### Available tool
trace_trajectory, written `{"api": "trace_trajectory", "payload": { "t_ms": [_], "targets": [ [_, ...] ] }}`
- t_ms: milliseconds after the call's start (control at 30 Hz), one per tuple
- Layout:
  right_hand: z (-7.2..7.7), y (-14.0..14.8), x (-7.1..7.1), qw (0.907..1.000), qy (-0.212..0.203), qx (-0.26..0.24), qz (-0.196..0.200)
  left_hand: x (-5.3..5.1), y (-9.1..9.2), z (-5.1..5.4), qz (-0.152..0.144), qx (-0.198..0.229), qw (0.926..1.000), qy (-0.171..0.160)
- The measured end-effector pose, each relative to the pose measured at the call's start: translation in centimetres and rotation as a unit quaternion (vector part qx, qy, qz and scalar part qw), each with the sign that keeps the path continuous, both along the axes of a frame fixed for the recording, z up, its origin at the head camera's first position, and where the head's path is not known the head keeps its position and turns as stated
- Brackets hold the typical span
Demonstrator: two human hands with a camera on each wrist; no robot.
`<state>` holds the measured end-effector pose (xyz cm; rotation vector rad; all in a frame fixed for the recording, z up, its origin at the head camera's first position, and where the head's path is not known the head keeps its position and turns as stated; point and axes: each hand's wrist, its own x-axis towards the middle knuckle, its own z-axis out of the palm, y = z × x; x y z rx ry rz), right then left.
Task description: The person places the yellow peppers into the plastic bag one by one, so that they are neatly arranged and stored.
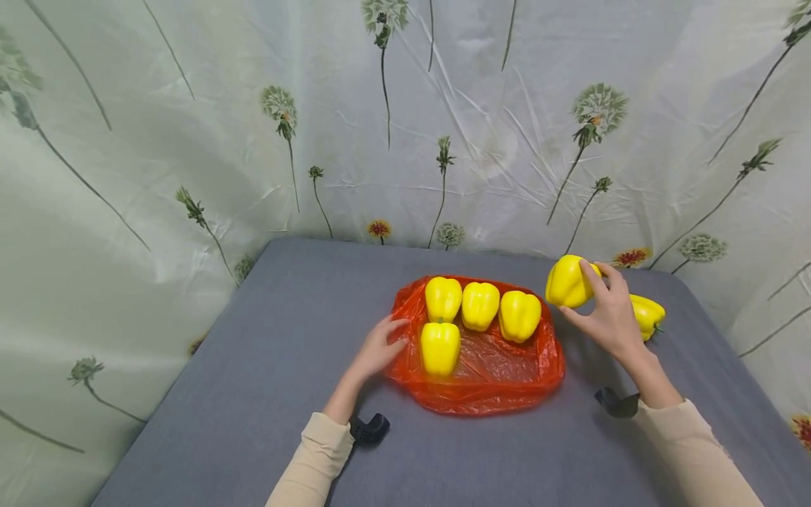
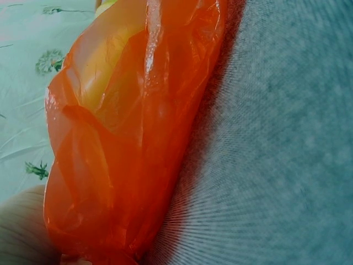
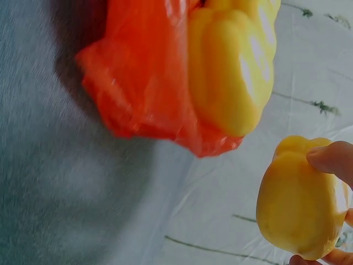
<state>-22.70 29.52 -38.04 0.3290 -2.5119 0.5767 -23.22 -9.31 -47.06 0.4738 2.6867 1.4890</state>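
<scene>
In the head view, a red plastic bag point(image 1: 481, 399) lies spread on the table with its mouth open. Several yellow bell peppers sit inside, one of them a front-left pepper point(image 1: 440, 350). My left hand point(image 1: 375, 347) touches the bag's left edge, its thumb and index finger apart; the bag partly hides that hand in the left wrist view. To the right of the bag, my right hand point(image 1: 610, 310) grips a yellow bell pepper point(image 3: 298, 204) between thumb and fingers, raised above the table. Another bell pepper point(image 1: 648, 315) lies behind the right hand, partly covered by it.
A grey cloth covers the table point(image 1: 266, 352). Behind it and at the sides hangs a pale curtain point(image 1: 355, 190) printed with dandelions. Dark wrist mounts point(image 1: 370, 429) sit by both sleeves.
</scene>
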Motion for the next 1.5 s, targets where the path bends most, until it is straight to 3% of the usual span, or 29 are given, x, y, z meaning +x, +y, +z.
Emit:
{"api": "trace_trajectory", "payload": {
  "t_ms": [467, 933, 1500],
  "targets": [
    [-0.2, -2.1, 1.2, 0.9991, 0.025, 0.01, 0.032, 0.3, 0.1, -0.1, -0.001, 0.003, 1.0, -0.004],
    [-1.4, -4.2, 2.0, 0.997, 0.03, -0.02, 0.069, 0.3, -0.2, -0.4, 0.004, 0.006, 0.9998, -0.016],
    [-2.6, -6.3, 3.4, 0.9958, -0.008, -0.05, 0.077, -0.1, 0.1, -0.2, 0.013, 0.025, 0.9993, -0.024]
  ]
}}
